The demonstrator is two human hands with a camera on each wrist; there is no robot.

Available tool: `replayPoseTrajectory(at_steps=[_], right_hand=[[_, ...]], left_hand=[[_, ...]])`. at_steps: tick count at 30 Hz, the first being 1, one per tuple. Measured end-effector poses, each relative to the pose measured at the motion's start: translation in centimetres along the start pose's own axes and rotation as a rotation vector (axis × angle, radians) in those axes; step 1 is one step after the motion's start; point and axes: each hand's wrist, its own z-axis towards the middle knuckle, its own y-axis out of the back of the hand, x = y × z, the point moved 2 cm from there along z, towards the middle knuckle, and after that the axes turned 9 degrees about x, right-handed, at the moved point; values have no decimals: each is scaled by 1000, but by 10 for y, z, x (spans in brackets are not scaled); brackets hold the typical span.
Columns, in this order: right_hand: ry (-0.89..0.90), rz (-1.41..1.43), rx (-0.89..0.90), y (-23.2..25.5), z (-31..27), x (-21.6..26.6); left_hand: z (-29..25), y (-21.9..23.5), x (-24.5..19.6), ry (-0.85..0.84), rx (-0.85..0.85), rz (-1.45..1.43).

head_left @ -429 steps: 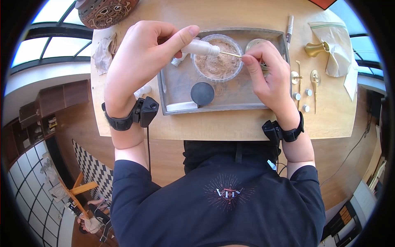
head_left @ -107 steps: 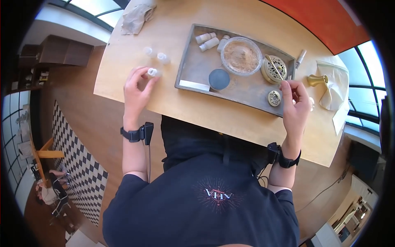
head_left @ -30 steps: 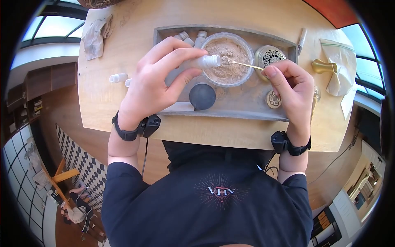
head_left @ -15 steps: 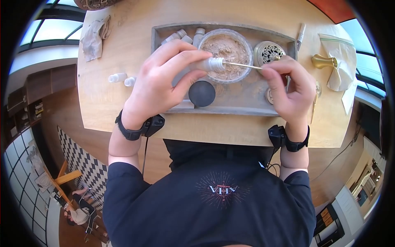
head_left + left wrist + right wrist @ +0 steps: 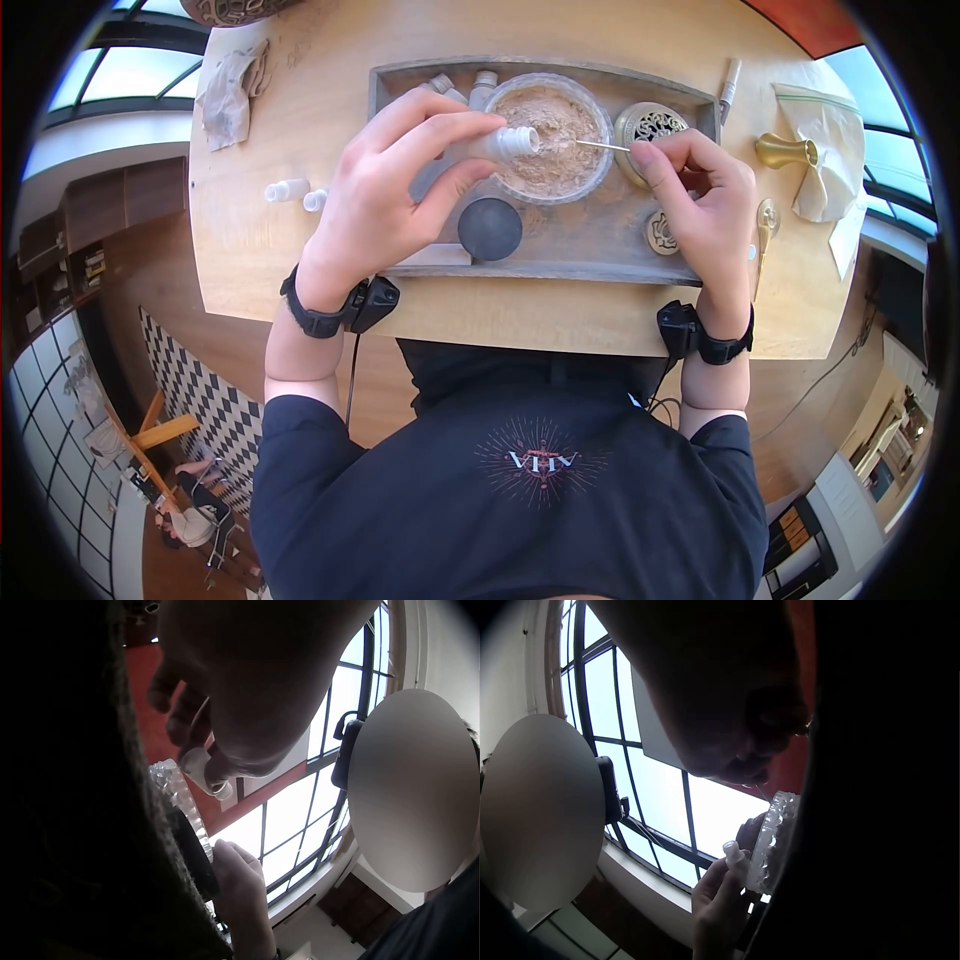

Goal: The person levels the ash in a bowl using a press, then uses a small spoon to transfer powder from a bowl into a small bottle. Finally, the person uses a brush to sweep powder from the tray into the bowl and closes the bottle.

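Bottle (image 5: 512,144): one, small and whitish, uncapped, lying almost level in the left hand (image 5: 385,180), its mouth toward the bowl (image 5: 550,198).
Left grip: partly closed; thumb and fingers curl round the bottle's body, leaving the neck exposed.
Right grip: nearly closed; thumb and fingers of the right hand (image 5: 705,190) pinch one end of the rod (image 5: 604,147).
Rod: one, thin and metallic, its free tip above the bowl, near the bottle's mouth; contact with the powder (image 5: 555,165) cannot be told.
Bowl: one, clear and round, holding light brown powder, set inside the tray (image 5: 590,240).
Tray: one, grey, rectangular, on the counter (image 5: 560,318).
Spare bottles (image 5: 287,190): two on the counter left of the tray; three more, partly hidden, in its upper left part.
Black disc (image 5: 490,228): one, in the tray below the bowl, beside one white strip (image 5: 432,257).
Brass pieces: in the tray, one round vessel with a pierced lid (image 5: 655,125) and one small openwork disc (image 5: 662,232); on the counter, one flared vase (image 5: 788,151).
Marker (image 5: 731,88): one, just beyond the tray's right side.
Crumpled cloth (image 5: 230,100): one, at the counter's far left.
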Motion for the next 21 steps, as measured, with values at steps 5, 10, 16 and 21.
replayPoseTrajectory(at_steps=[5, 10, 16, 21], right_hand=[[-116, 260, -9, 3, -1, -4], [-86, 322, -19, 5, -1, -1], [-72, 365, 35, 7, -4, 5], [-85, 369, 67, 2, -4, 8]], left_hand=[[0, 0, 1, -12, -5, -1], [0, 0, 1, -10, -7, 4], [0, -2, 0, -9, -6, 9], [-1, -2, -1, 11, 11, 5]])
